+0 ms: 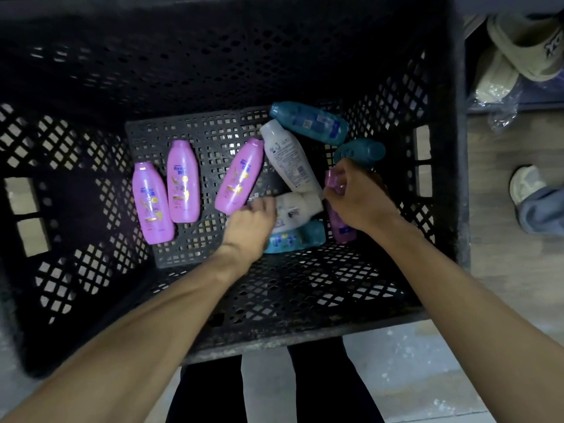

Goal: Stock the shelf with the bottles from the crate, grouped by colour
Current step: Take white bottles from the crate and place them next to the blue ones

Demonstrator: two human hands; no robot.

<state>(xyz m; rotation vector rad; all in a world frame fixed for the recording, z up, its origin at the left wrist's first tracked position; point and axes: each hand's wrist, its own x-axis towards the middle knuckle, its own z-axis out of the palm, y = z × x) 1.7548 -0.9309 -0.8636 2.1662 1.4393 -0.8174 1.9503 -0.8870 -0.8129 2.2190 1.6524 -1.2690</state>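
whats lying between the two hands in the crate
In the head view, a white bottle lies on its side between the left hand and the right hand, above a teal bottle.
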